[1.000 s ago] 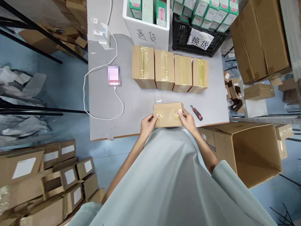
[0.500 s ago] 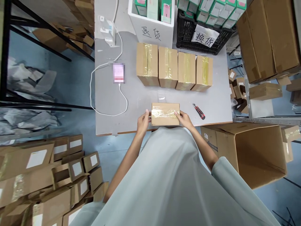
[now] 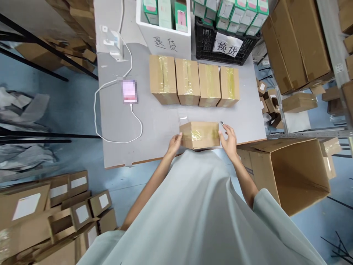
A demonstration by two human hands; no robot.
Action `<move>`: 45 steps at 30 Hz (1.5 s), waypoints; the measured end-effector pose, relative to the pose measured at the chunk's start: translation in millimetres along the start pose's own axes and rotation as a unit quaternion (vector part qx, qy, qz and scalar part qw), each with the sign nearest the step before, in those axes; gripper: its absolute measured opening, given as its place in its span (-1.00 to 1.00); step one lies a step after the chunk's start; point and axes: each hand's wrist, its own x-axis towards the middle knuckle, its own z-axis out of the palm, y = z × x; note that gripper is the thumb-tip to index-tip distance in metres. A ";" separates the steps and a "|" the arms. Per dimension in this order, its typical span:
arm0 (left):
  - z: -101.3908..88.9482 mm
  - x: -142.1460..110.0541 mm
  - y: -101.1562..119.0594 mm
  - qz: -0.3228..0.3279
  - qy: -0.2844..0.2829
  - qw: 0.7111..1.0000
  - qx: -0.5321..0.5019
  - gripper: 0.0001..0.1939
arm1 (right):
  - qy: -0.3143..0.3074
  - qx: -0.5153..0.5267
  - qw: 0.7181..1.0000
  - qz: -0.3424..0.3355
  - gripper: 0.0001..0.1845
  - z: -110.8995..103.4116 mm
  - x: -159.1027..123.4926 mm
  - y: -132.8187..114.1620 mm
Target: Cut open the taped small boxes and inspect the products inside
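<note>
A taped cardboard box lies at the table's front edge, close against my shirt. My left hand grips its left end, thumb up along the side. At the other end is my right hand, fingers and thumb apart, the thumb close to the box's end face; whether it touches cannot be made out. The blade end of a utility knife shows just beyond the right fingers; its handle is hidden behind that hand.
Behind the box stands a row of several taped cartons. Farther back are a white bin and a black crate with green-and-white boxes. A charging cable loops on the left. A large open carton stands at right.
The box has turned so its left end face shows. My right hand has left the box's top and spread beside its right end, over the knife. The view has shifted.
</note>
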 end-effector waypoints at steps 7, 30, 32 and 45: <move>7.7 -16.1 3.0 -0.020 -0.018 0.999 -0.019 -0.33 | -0.049 -0.014 0.999 0.013 -0.13 10.0 -20.8 -35.5; -53.6 -15.2 22.8 0.066 0.135 0.988 0.019 -0.46 | -0.146 0.228 0.954 0.126 -0.14 83.6 33.2 21.6; -55.2 -15.3 22.5 0.050 0.121 0.991 -0.005 -0.44 | -0.143 0.243 0.950 0.131 -0.15 85.9 33.4 24.2; -55.4 1.4 18.9 -0.002 0.090 0.995 -0.035 -0.53 | -0.209 0.240 0.939 0.131 -0.29 88.0 46.7 21.5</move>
